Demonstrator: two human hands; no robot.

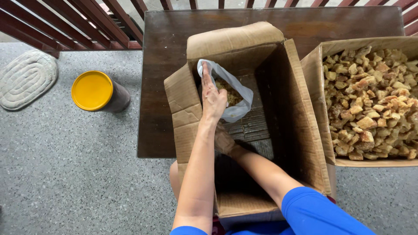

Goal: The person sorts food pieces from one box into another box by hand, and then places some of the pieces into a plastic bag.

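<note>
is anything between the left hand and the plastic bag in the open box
No. The left hand already rests against the plastic bag inside the cardboard box, nothing between them. The right hand sits lower, partly hidden behind the left forearm.
</note>
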